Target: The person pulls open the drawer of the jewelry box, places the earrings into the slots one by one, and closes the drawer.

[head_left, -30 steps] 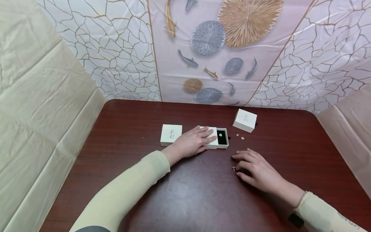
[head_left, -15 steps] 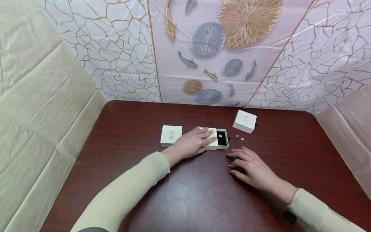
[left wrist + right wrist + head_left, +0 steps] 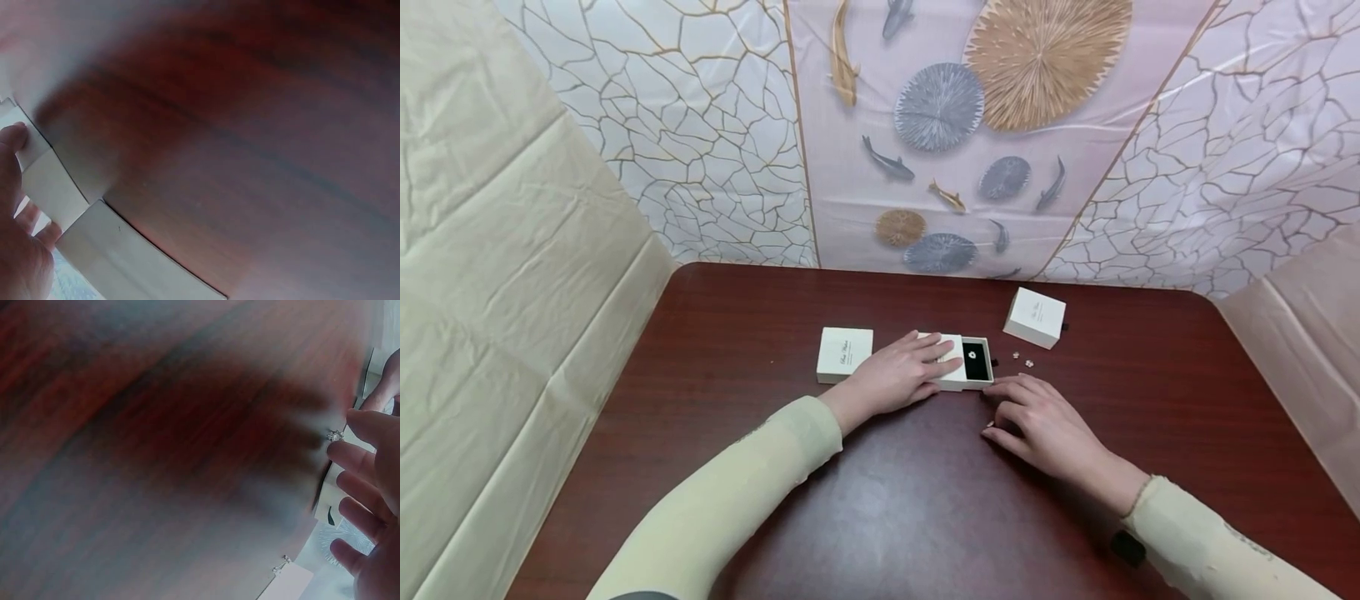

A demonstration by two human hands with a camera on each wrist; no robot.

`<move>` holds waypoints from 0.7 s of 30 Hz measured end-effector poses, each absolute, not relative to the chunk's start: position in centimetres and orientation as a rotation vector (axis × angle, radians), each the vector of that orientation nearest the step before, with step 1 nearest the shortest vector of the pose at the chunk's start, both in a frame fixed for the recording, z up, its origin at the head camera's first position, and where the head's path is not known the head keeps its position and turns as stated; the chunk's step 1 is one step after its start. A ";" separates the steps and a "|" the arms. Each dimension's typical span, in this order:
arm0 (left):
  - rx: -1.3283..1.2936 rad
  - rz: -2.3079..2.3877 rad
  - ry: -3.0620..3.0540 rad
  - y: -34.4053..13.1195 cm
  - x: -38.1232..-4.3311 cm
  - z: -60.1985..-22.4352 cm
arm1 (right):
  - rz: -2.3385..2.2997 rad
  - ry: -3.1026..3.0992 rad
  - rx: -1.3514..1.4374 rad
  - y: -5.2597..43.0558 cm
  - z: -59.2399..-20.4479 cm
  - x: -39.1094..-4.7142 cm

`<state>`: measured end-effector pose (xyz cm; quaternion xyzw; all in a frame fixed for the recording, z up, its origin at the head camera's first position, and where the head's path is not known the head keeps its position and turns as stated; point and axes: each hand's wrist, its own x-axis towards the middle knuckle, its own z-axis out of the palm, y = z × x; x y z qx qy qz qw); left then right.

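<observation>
My left hand (image 3: 901, 371) holds a white jewelry box (image 3: 953, 379), its fingers laid over the top and the thumb against the near side. They hide part of the box. From its right end a drawer (image 3: 988, 372) is pulled partway out, showing a black pad (image 3: 979, 369) with a small light stud earring (image 3: 972, 355) on it. Just right of and nearer than the drawer, my right hand (image 3: 1051, 427) pinches a small sparkling earring (image 3: 335, 435) between thumb and index finger. The other fingers of that hand reach toward the drawer's near corner.
Left of the held box lies another white box (image 3: 846, 354). A third white box (image 3: 1035, 317) stands at the back right, turned at an angle. Two tiny earrings, one farther left (image 3: 1017, 356) and one nearer (image 3: 1029, 363), lie before it on the dark red table (image 3: 850, 533).
My right hand has picked the earring up off the table and moved left and away from me, closer to the drawer. The left hand and the boxes stay in place.
</observation>
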<state>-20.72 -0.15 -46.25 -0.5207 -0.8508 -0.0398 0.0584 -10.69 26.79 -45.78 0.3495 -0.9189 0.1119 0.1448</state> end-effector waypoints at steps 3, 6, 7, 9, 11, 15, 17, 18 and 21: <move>-1.577 -0.108 -2.574 -0.1 -20.7 -46.3 | 0.311 -2.636 0.989 27.0 -45.7 -10.6; -1.578 -0.108 -2.570 -0.1 -20.7 -46.3 | 0.324 -2.638 0.983 27.2 -45.9 -10.5; -1.579 -0.109 -2.568 -0.1 -20.7 -46.3 | 0.331 -2.639 0.983 27.2 -45.9 -10.5; -1.580 -0.115 -2.569 -0.1 -20.7 -46.3 | 0.342 -2.638 0.988 27.2 -46.0 -10.4; -1.581 -0.119 -2.570 -0.1 -20.8 -46.2 | 0.353 -2.638 0.994 27.1 -46.1 -10.4; -1.580 -0.113 -2.568 -0.1 -20.8 -46.3 | 0.373 -2.636 1.009 26.8 -46.2 -10.4; -1.582 -0.108 -2.564 -0.1 -20.8 -46.3 | 0.380 -2.634 1.024 26.6 -46.3 -10.5; -1.583 -0.104 -2.563 -0.1 -20.8 -46.3 | 0.382 -2.634 1.033 26.5 -46.3 -10.5; -1.583 -0.103 -2.564 -0.1 -20.8 -46.3 | 0.386 -2.625 1.063 26.2 -46.4 -10.4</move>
